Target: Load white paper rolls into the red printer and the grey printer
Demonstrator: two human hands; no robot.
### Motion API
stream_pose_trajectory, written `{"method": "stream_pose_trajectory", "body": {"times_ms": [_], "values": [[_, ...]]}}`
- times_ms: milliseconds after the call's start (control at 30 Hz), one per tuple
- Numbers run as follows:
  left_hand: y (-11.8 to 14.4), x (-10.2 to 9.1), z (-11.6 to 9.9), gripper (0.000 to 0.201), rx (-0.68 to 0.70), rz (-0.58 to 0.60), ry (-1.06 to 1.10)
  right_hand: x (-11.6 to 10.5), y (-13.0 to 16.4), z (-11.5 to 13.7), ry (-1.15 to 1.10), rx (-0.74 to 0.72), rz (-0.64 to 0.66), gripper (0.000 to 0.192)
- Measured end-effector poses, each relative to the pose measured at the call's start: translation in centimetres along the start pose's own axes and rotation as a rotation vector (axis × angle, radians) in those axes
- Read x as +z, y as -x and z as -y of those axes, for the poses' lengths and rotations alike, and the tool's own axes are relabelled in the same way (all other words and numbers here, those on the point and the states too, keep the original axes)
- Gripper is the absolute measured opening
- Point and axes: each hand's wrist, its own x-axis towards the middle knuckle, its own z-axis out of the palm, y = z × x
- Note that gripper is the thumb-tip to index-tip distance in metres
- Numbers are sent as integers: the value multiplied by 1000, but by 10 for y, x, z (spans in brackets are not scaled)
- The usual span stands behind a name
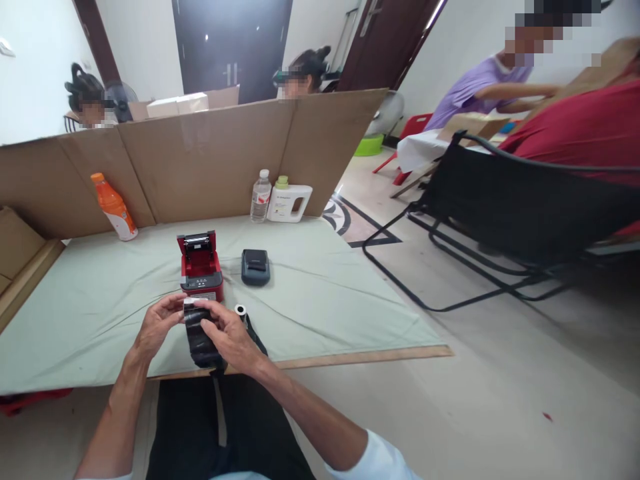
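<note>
Both hands are close together over the near edge of the table. Between them hangs a glossy black strip (199, 337) with a white top end. My left hand (157, 325) pinches its upper left edge. My right hand (231, 335) has its fingers and thumb on the strip's right side. Just beyond the fingers stands a small red and black printer (201, 272), its lid raised and its inside showing. A white paper roll (241, 311) with a dark core is beside my right hand, partly hidden by it. Some dark material lies behind my right wrist.
A dark grey case-like device (255, 267) lies right of the printer. An orange bottle (114, 208), a clear water bottle (261, 196) and a white jug (290, 202) stand along the cardboard screen (210, 150). A black folding chair (510, 187) and people are beyond the table (320, 300).
</note>
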Motion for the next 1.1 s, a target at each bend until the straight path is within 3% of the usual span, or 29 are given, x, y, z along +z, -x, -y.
{"method": "stream_pose_trajectory", "body": {"times_ms": [100,233,467,600,700,833,967,1100], "values": [[-4,0,5,42,62,-22,-67,0,-2,4,29,-8,28,23],[-20,0,-5,31,216,-53,-279,-5,-13,11,-2,10,7,23],[-90,1,-29,29,580,-25,-752,-27,-64,9,33,-29,-85,25],[-128,2,-19,32,621,12,-885,-36,-91,-7,100,4,-130,27],[-142,2,-9,32,600,33,-951,-41,-98,-18,132,20,-149,28],[-136,2,-9,31,633,22,-969,-52,-92,-19,209,-23,-168,30],[-106,12,-34,33,735,6,-970,-65,-83,-2,354,-127,-270,44],[-66,38,-64,35,843,70,-1048,-63,-78,17,231,-105,-124,55]]}}
